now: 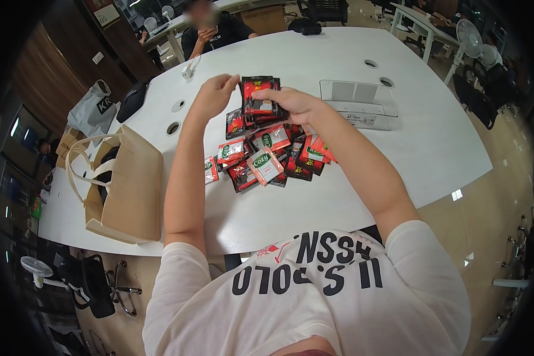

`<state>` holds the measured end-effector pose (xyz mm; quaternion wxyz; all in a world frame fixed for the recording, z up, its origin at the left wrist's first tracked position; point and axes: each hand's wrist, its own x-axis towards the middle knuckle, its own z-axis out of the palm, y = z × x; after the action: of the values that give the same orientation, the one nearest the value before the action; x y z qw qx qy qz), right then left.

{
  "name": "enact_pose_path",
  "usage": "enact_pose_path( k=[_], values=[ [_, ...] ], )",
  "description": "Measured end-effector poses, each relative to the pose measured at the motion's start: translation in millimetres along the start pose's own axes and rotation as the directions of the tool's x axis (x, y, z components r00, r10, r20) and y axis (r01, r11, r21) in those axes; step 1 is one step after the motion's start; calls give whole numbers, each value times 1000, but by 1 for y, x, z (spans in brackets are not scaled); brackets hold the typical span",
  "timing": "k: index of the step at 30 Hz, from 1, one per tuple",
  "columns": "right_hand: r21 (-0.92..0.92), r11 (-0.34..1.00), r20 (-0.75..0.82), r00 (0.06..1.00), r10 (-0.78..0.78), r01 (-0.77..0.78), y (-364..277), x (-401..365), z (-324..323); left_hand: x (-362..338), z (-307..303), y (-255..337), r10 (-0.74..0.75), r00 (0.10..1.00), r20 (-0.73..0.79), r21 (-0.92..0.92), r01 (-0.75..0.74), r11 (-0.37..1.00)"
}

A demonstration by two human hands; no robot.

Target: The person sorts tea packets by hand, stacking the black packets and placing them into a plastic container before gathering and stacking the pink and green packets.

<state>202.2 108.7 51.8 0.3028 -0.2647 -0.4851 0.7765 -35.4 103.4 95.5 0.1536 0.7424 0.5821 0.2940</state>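
Presently in hand: one stack of sachets (pixel 258 101), dark red and black, held up above the table and well clear of it.

- Right hand (pixel 292 104): fingers closed round the stack's right edge, thumb across its face.
- Left hand (pixel 216 90): fingers nearly closed, tips pinching the stack's top left corner.
- Pile of sachets (pixel 267 157): loose and overlapping on the table directly below the hands. Red-and-black packets are mixed with pink ones bearing a green label.

Progress, as judged from the lie of things: a small share is gathered into the held stack, all of one dark kind. The greater share lies unsorted in the pile, the green-labelled packets among it.

Surface: white table (pixel 338 196), large, with round grommet holes (pixel 173 127).
- Clear tray (pixel 359 101), beyond the right hand.
- Tan paper bag (pixel 127 190) with looped handles, at the near left edge.
- Dark pouch (pixel 132 101), further along the left edge.
- Pale plastic bag (pixel 92 110), just off the table's left edge.

Room: an open office with glossy tan flooring.
- Another person (pixel 210 29), seated at the far end.
- Standing fan (pixel 469 32), far right.
- Black chair (pixel 95 288), lower left.
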Motion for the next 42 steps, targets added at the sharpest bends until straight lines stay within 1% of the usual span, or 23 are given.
enact_pose_path(
  k=[1, 2, 5, 6, 9, 10, 13, 16, 19, 22, 25, 28, 30, 31, 32, 33, 34, 36, 37, 38, 39, 40, 42],
  values=[
    [4, 1000, -16, 1000, -1, 1, -5, -2, -2, 2, -5, -12, -35, 998, 58, 112, 28, 993],
    [28, 999, -32, 999, -21, 22, -6, -1, -7, 8, -5, -26, -161, 975, 151, 221, 125, 967],
    [29, 998, -19, 998, -56, 56, -18, -8, -19, -1, 4, -53, -279, 918, 282, 467, 123, 876],
    [51, 997, -29, 998, -53, 54, -20, -7, -21, -2, 7, -52, -341, 877, 339, 476, 153, 866],
    [104, 990, -43, 995, -86, 90, -25, -11, -30, 0, 18, -70, -122, 899, 421, 260, 9, 965],
    [116, 988, -37, 995, -97, 100, -26, -12, -31, 3, 20, -72, -97, 899, 428, 205, 8, 979],
    [134, 987, -44, 996, -83, 88, -30, -13, -36, 2, 19, -69, -138, 904, 405, 265, 28, 964],
    [117, 987, -79, 991, -105, 114, -32, -15, -37, 6, 16, -69, -210, 867, 452, 306, 71, 949],
    [108, 987, -54, 992, -117, 123, -34, -14, -41, 1, 13, -65, -229, 862, 451, 395, 37, 918],
    [110, 986, -77, 990, -115, 123, -35, -16, -40, 5, 13, -79, -243, 825, 510, 367, 47, 929],
    [65, 993, -99, 991, -92, 99, -39, -20, -39, 2, 6, -75, -236, 832, 502, 365, 43, 930],
    [66, 986, -88, 985, -148, 154, -34, -15, -41, 6, -12, -90, -95, 907, 411, 178, 23, 984],
    [-8, 982, -110, 976, -189, 189, -28, -10, -43, 6, -34, -91, -71, 959, 274, -72, 94, 993],
    [-47, 977, -120, 970, -213, 209, -26, -9, -40, 3, -45, -81, -69, 977, 202, -200, 110, 974],
    [-60, 976, -173, 961, -218, 211, -25, -9, -36, 0, -52, -70, -74, 991, 110, -393, 112, 913],
    [-59, 973, -208, 951, -230, 223, -23, -6, -35, -8, -58, -50, -96, 995, 23, -571, 92, 816],
    [-59, 971, -243, 940, -240, 233, -19, -1, -35, -12, -62, -35, -135, 989, -56, -726, 52, 686],
    [-57, 973, -304, 924, -232, 225, -14, 6, -32, -12, -68, -22, -92, 993, -74, -745, 6, 667],
    [-52, 971, -279, 930, -237, 232, -13, 6, -28, -14, -69, -14, -75, 994, -80, -754, -12, 657],
    [-44, 970, -255, 937, -240, 237, -11, 5, -24, -16, -65, -3, -101, 992, -72, -765, 10, 643],
    [-36, 970, -231, 942, -242, 240, -9, 5, -20, -15, -58, 2, -100, 992, -77, -789, 1, 614],
    [-56, 968, -243, 937, -251, 245, -8, 5, -14, -13, -50, 6, -100, 992, -81, -812, -8, 584],
    [-32, 945, -221, 920, -323, 324, -3, 11, -7, -10, -31, 19, -127, 988, -91, -846, -10, 533]
  ],
)
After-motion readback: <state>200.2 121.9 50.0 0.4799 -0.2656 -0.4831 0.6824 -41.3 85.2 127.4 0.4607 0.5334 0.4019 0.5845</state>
